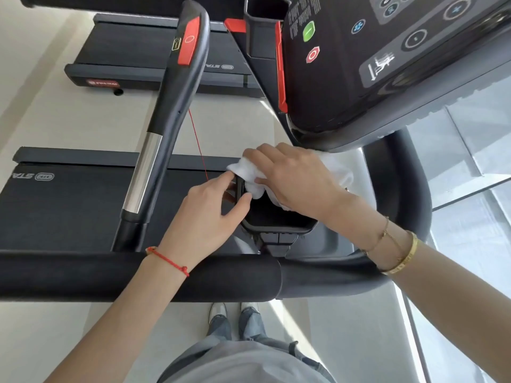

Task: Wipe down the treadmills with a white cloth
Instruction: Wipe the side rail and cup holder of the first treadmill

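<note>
I stand at the front of a black treadmill, its padded front bar across the lower view. Just below the console sits a black cup-holder pocket. My right hand grips a bunched white cloth and presses it onto the pocket's far rim. My left hand pinches the pocket's left edge between thumb and fingers. Part of the cloth trails under my right hand and is hidden.
A side handrail with a chrome section and red panel rises at the left. A red safety cord hangs beside it. The running belt lies beyond; a second treadmill stands farther back. Windows run along the right.
</note>
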The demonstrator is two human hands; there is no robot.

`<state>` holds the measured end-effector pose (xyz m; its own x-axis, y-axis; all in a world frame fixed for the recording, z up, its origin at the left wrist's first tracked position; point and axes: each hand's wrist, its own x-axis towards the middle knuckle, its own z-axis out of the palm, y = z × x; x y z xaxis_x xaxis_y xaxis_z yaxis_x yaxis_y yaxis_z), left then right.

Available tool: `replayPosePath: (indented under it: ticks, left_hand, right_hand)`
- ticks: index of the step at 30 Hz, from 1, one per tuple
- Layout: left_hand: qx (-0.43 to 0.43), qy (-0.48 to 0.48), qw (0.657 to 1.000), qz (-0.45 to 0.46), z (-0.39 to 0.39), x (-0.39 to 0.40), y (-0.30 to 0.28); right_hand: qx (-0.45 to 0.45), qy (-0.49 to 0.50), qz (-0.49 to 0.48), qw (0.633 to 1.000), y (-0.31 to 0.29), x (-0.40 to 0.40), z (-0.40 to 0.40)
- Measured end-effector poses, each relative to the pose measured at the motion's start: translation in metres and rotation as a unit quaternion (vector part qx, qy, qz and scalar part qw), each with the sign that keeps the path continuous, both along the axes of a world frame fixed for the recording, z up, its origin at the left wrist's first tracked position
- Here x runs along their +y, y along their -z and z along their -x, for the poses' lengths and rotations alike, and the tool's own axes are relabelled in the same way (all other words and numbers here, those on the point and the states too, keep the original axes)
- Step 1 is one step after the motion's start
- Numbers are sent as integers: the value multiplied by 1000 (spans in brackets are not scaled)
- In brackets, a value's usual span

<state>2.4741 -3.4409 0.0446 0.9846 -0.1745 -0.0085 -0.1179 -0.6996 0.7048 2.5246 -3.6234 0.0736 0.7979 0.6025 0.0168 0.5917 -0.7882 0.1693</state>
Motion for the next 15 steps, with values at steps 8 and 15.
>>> replayPosePath:
  ticks: [8,15]
  left_hand:
    - [-5,2,1000,19,0,1,4]
    - [-13,5,1000,22,-1,0,3]
  right_hand:
    - [150,200,-228,941,-1,-36,37]
    - [18,155,-45,987,-1,-6,9]
